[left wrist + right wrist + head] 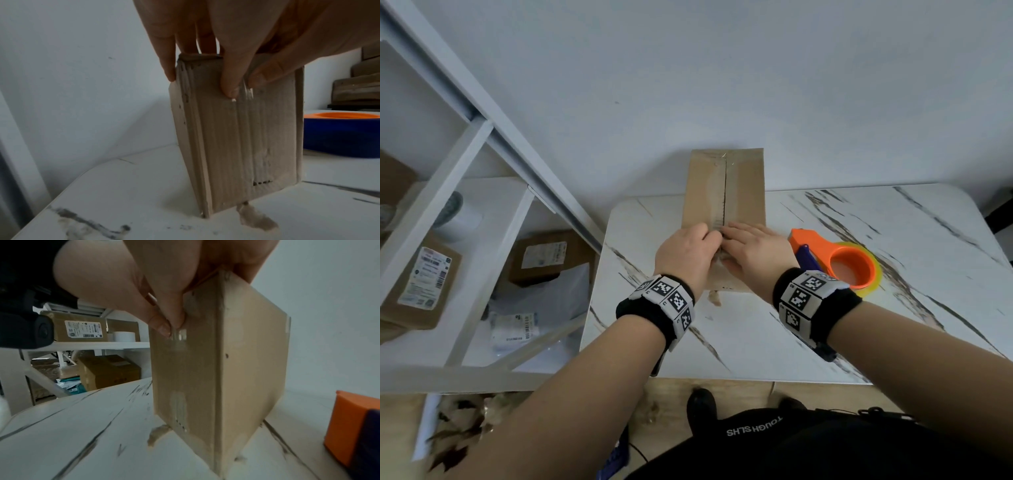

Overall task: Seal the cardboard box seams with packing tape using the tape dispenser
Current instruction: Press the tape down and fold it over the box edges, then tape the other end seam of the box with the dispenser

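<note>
Both your hands press flat fingers [229,84] on the cardboard box [726,192] seam; tape dispenser [835,260] lies just right, nearer your right hand [756,253]

Brown cardboard box [743,192] upright on the table, clear-taped seam; orange tape dispenser [835,260] flat just beside.

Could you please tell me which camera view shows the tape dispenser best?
The head view: the whole tape dispenser lies on the table, right of the cardboard box. The left wrist view shows only its roll side; the right wrist view only an orange and blue corner.
</note>
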A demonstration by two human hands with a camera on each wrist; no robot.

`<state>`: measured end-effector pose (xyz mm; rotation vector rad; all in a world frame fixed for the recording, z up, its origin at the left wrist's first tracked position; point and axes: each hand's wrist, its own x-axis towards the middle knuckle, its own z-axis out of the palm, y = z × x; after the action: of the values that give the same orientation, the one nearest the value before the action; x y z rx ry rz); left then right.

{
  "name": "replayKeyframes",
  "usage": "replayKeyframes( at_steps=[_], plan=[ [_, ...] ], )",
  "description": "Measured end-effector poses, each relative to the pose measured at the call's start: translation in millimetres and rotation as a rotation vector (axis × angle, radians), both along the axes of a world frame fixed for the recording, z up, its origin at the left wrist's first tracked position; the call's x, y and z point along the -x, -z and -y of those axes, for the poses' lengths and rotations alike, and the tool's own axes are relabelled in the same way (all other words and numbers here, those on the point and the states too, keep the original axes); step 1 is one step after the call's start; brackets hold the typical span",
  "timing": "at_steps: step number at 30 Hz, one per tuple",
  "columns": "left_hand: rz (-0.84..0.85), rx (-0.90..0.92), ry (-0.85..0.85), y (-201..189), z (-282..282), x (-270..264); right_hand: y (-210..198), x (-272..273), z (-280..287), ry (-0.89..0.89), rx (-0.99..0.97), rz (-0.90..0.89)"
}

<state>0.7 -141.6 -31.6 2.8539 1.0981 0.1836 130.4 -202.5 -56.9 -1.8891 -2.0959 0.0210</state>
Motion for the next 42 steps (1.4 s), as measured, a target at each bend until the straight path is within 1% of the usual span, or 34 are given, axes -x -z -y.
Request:
replayKeyframes(
  at_steps=[2, 4, 7, 9, 11, 14, 16, 18, 19, 21, 23, 25, 28, 31, 35, 38, 40, 42],
  plan=[
    [-0.001, -0.042, -0.009, 1.3, 0.8, -2.6, 2.9, -3.7, -0.6, -0.013, -0.003, 0.005],
    [-0.003, -0.038, -0.008, 2.6, 0.8, -3.2, 5.0, -6.7, 0.1, -0.032, -0.010, 0.020],
    [-0.024, 0.004, -0.034, 2.6, 1.4, -3.3, 10.8, -10.3, 5.0, -0.057, -0.024, 0.033],
    [-0.005, 0.043, -0.065, 6.2, 0.8, -2.7, 14.9, -14.1, 13.8, -0.032, -0.049, 0.064],
    [-0.019, 0.075, -0.061, 6.8, 0.6, -1.4, 18.4, -23.0, 28.7, 0.064, -0.048, 0.020],
    [0.012, 0.157, -0.137, 8.5, -1.4, -3.1, 23.2, -43.2, 56.8, 0.347, 0.024, -0.159],
    [0.025, 0.154, -0.159, 10.5, -1.2, -7.3, 29.7, -56.3, 71.1, 0.521, 0.198, -0.216],
    [-0.019, 0.121, -0.144, 11.1, 0.9, -12.4, 38.2, -65.4, 79.7, 0.642, 0.340, -0.198],
    [-0.057, 0.093, -0.137, 10.1, 3.7, -14.5, 42.2, -68.7, 81.6, 0.677, 0.374, -0.204],
    [-0.096, 0.047, -0.138, 8.7, 9.3, -16.1, 48.6, -73.6, 81.8, 0.717, 0.442, -0.272],
    [-0.044, 0.070, -0.157, 9.2, 14.6, -16.8, 53.0, -78.3, 78.1, 0.734, 0.501, -0.319],
    [-0.002, 0.089, -0.170, 10.7, 19.3, -17.6, 56.2, -83.4, 73.4, 0.747, 0.511, -0.310],
    [0.003, 0.093, -0.180, 10.2, 20.9, -21.0, 54.2, -89.7, 69.8, 0.746, 0.525, -0.282],
    [-0.002, 0.099, -0.186, 8.7, 19.8, -23.6, 42.7, -92.7, 72.1, 0.743, 0.487, -0.343],
    [-0.032, 0.087, -0.182, 6.1, 21.0, -25.9, 21.0, -92.1, 77.5, 0.752, 0.325, -0.452],
    [-0.057, 0.086, -0.167, 0.9, 22.6, -26.8, -1.8, -92.0, 78.9, 0.749, 0.184, -0.591],
    [-0.105, 0.083, -0.163, -5.6, 25.8, -29.2, -20.0, -93.0, 80.5, 0.750, 0.099, -0.696],
    [-0.154, 0.069, -0.186, -16.3, 29.0, -33.7, -35.8, -96.0, 81.5, 0.751, 0.022, -0.757]
  ],
)
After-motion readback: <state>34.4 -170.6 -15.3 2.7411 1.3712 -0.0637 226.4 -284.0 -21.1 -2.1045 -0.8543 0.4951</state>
